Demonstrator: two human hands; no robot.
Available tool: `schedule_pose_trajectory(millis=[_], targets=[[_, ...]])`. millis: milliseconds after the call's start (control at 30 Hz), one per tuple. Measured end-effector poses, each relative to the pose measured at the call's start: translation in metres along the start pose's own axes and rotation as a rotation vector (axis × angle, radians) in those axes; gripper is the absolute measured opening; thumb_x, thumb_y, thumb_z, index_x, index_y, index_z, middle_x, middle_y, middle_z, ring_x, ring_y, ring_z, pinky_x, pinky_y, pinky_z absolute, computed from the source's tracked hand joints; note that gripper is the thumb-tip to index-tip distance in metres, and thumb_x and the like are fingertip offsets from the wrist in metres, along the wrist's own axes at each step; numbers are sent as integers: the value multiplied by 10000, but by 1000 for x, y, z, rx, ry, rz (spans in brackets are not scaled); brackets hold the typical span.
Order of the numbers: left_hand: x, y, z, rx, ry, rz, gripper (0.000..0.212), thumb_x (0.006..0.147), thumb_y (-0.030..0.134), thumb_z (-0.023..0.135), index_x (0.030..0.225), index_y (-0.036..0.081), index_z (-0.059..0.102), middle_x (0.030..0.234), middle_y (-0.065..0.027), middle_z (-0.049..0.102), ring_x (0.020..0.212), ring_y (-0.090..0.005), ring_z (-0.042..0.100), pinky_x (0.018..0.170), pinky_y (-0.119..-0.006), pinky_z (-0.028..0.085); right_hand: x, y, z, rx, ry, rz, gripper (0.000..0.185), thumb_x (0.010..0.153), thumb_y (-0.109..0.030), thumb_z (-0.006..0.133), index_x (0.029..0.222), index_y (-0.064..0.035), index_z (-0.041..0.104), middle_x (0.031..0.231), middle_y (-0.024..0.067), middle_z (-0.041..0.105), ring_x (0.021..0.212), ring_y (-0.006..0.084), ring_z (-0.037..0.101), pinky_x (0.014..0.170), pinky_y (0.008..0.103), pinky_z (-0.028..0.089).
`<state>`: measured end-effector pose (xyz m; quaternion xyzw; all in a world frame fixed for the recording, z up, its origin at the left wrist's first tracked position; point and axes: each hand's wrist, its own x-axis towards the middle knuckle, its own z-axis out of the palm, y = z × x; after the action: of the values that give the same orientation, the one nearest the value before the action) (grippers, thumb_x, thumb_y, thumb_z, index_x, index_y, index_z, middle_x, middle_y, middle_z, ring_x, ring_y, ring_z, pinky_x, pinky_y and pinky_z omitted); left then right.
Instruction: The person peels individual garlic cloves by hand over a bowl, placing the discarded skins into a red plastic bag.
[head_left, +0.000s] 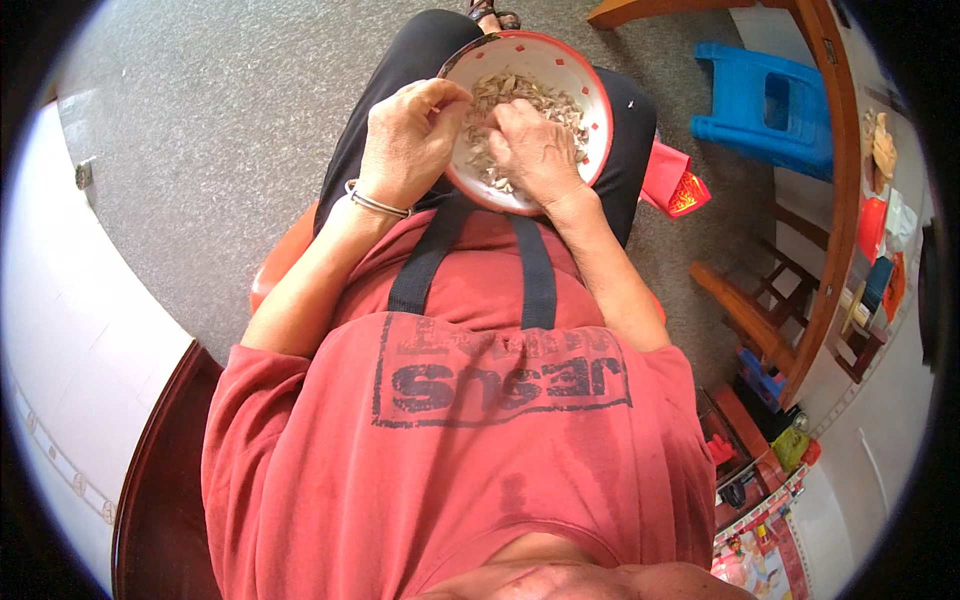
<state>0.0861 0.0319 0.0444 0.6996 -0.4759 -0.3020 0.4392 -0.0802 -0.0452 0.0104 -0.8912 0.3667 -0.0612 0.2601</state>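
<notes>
A white enamel bowl (574, 64) with a red rim and small red diamond marks rests on my lap, over dark trousers. Small dry beige-grey flakes (517, 84) cover its bottom; their exact kind is unclear. At the bowl's left side is my left hand (412, 139), a metal bangle (379, 208) on its wrist. Its thumb and index finger are bent together near the rim, and anything between them is too small to make out. My right hand (534, 150) reaches inside over the flakes, fingers curled downward. Its fingertips are partly hidden and blurred.
Red packets (671, 180) with gold print lie beside my right leg. Farther right are a blue plastic stool (802, 112) and a wooden frame (840, 187). Dark wooden furniture (169, 480) stands at the lower left, near a white wall (75, 315). Grey speckled floor (217, 150) surrounds my seat.
</notes>
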Motion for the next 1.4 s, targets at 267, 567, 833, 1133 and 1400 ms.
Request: schedule_pose_trajectory(millis=[267,567,833,1133,1400], targets=[[-8,-6,10,-81,-85,-68,121,911,73,619,994,12,683,794,-30,679,675,-74,651,555,-212,528,-12,7,-25,132,23,111,129,859,-216,615,891,-96,649,929,134,627,861,299,663,754,425,531],[-6,-6,11,-118,-71,-71,121,911,76,619,993,14,684,794,-34,680,679,-71,650,554,-217,534,-2,0,0,-128,-39,13,165,811,-187,645,917,-71,596,897,148,606,820,348,651,713,467,537],[-10,-8,19,-449,-242,-328,207,911,85,630,1087,-23,634,918,-69,678,782,-122,670,652,-243,552,-18,-1,-40,1110,-95,458,170,923,-179,651,1001,-31,678,862,-10,676,702,41,565,623,198,459],[-16,4,27,-644,-366,-461,160,924,106,646,1027,-16,642,854,-70,684,733,-122,676,610,-218,548,-35,-12,-47,1075,-34,441,145,937,-140,615,982,-15,673,823,9,673,700,61,599,623,202,481],[-19,1,31,-532,-380,-383,117,926,96,640,975,-10,637,814,-59,678,695,-91,650,581,-212,528,-37,-4,-41,845,-16,346,112,901,-115,639,947,-18,673,859,67,705,801,121,654,717,285,522]])
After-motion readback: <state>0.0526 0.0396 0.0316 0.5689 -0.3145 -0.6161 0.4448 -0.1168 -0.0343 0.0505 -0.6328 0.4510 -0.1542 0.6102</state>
